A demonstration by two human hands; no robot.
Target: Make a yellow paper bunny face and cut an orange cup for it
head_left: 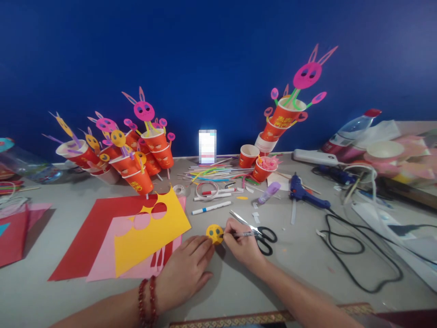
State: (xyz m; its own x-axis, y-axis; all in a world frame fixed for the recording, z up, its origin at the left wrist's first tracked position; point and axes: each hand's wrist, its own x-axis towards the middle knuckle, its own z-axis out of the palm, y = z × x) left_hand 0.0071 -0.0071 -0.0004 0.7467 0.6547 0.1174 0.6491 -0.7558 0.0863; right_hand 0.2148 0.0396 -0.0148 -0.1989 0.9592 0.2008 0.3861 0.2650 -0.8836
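Observation:
A small round yellow paper face (214,233) with two dark eyes lies on the grey table. My left hand (187,264) rests flat beside it, fingertips on its lower left edge. My right hand (244,241) grips a marker pen (243,234), its dark tip at the right side of the face. Just beyond that hand lie scissors (264,234) with black handles, blades spread. Left of my hands are overlapping sheets: yellow paper (153,237) with round cut-outs, pink paper (105,250) and red paper (85,237).
Red paper cups (136,180) with paper faces stand at back left, and a stack of cups (287,114) at back right. Markers (211,208), a glue stick (269,192) and a blue glue gun (309,193) lie ahead. A black cable (362,253) loops on the right.

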